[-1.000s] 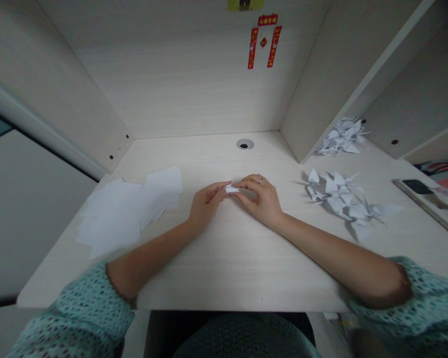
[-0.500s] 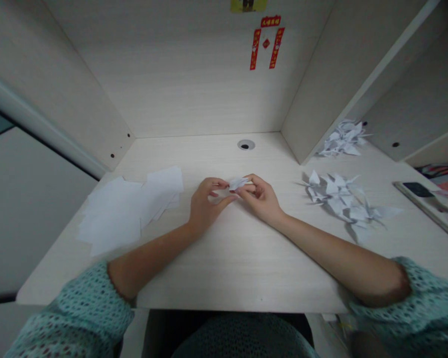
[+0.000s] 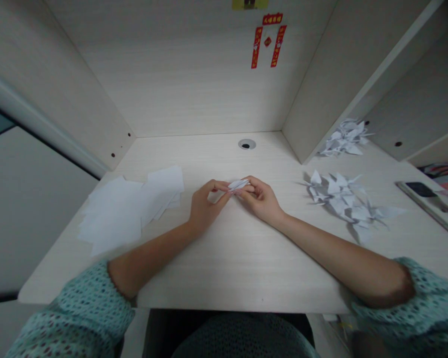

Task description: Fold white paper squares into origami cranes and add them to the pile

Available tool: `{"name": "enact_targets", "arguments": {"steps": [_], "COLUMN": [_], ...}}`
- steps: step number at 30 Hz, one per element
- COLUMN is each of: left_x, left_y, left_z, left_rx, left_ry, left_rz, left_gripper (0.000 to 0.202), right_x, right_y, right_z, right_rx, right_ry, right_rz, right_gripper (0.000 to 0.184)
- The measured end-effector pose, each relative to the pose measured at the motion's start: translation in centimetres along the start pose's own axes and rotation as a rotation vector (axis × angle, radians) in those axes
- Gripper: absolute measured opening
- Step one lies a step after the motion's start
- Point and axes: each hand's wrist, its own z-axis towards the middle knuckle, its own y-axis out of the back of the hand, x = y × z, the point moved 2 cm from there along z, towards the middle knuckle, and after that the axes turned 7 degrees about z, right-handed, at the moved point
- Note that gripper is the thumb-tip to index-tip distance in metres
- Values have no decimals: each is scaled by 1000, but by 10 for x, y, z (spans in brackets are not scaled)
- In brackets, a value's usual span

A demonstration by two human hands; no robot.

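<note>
A small piece of folded white paper (image 3: 239, 184) is held between my two hands, just above the middle of the desk. My left hand (image 3: 208, 201) pinches its left end between thumb and fingertips. On the other end, the thumb and fingers of my right hand (image 3: 260, 198) are closed. Fingers cover part of the paper, and its exact folded form is too small to tell. Loose white paper sheets (image 3: 115, 211) lie spread to the left of my left hand. Right of my right hand is a pile of folded paper cranes (image 3: 339, 196).
A second heap of folded paper (image 3: 346, 138) sits farther back beside the upright divider panel (image 3: 317, 99). A phone (image 3: 431, 204) lies at the far right. Behind my hands, a round cable hole (image 3: 247, 144) opens in the desk (image 3: 227, 263). Red stickers (image 3: 269, 41) are on the back panel.
My left thumb and fingers have closed from a looser, spread pose onto the paper's left end. The folded paper looks narrower and tilted a little differently. My right hand has barely moved.
</note>
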Motion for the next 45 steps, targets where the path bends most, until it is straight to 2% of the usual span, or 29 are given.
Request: {"name": "enact_targets", "arguments": {"steps": [6, 9, 13, 24, 35, 45], "left_x": [5, 10, 13, 13, 13, 6], "left_y": [-3, -5, -8, -8, -8, -6], "left_z": [5, 6, 6, 4, 6, 5], "left_rx": [41, 127, 227, 244, 270, 288], "left_ry": [94, 181, 217, 315, 268, 208], "left_rz": [-15, -84, -145, -192, -145, -36], "left_gripper": [31, 27, 25, 34, 35, 29], "right_x": [-3, -2, -1, -2, -2, 1], "right_y": [1, 3, 5, 5, 4, 3], "right_z": [0, 1, 2, 2, 2, 1], "right_rx": [-31, -58, -88, -130, -80, -129], "right_ry": [1, 13, 12, 13, -36, 10], "right_rz": [-70, -106, -168, -208, -121, -168], "right_gripper": [21, 21, 21, 23, 24, 23]}}
